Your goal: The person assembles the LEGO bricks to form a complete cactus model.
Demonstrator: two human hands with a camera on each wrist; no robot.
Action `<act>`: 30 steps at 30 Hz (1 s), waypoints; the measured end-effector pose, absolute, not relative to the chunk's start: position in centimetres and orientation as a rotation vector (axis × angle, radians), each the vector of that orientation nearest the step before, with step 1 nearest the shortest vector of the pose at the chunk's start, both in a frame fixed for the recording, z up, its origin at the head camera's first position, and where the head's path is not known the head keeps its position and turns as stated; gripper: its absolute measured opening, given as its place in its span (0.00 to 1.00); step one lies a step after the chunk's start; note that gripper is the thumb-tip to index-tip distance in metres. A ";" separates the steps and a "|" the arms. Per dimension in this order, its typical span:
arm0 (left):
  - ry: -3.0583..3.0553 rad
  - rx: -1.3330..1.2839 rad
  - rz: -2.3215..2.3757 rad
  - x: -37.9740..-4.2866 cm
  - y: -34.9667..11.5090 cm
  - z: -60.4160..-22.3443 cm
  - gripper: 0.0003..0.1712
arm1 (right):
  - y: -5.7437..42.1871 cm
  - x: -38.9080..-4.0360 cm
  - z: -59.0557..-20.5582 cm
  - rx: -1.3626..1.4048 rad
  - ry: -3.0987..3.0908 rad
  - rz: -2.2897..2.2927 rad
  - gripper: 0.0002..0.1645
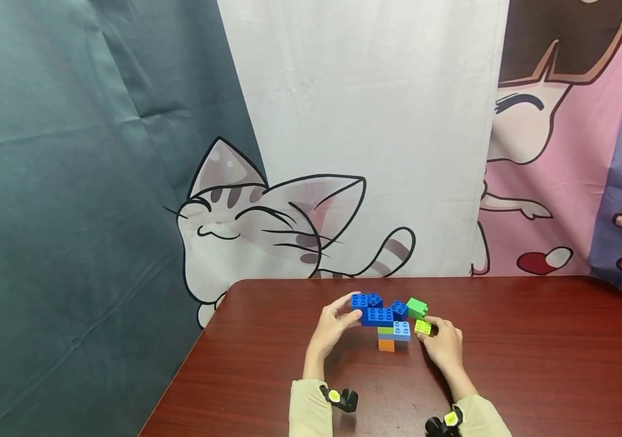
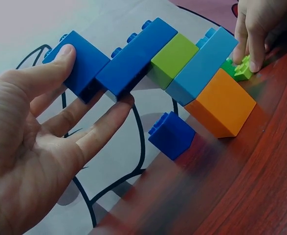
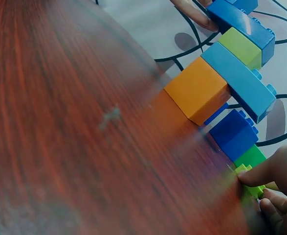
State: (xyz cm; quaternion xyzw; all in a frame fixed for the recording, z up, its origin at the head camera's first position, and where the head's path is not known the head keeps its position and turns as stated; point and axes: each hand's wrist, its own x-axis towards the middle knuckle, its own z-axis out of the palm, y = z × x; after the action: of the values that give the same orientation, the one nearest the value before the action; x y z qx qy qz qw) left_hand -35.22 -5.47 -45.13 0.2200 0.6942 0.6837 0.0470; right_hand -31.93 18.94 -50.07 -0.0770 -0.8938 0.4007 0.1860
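In the lower middle of the head view, a five-block stack [image 1: 379,317] is already joined, the left hand [image 1: 326,334] gripping its blue end [image 1: 359,301]. The right hand [image 1: 445,345] pinches a lime block [image 1: 422,327]; that, a green block [image 1: 417,308] and two dark blue blocks [image 1: 399,310] (one half hidden) seem unattached.

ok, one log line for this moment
left hand: grips block stack | right hand: pinches lime block | orange block: stack bottom | green block: beside lime block
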 end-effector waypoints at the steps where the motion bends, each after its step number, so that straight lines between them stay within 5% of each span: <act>1: 2.121 0.675 2.084 -35.2 -5.5 -45.2 0.27 | 19.0 -31.9 -50.1 -0.215 -2.512 1.127 0.24; 12: 2.095 0.665 2.089 -35.6 -5.6 -45.4 0.29 | 19.2 -32.0 -50.3 -0.267 -2.468 1.319 0.28; 30: 2.110 0.657 2.088 -35.6 -5.5 -45.2 0.30 | 18.8 -32.3 -49.9 -0.114 -2.119 1.822 0.21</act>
State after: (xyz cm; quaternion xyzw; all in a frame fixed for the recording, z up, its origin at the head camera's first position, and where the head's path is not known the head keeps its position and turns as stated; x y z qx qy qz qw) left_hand -35.60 -5.48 -45.25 0.2157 0.6931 0.6860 0.0507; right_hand -32.34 18.84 -49.86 -0.0401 -0.7464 0.6417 0.1716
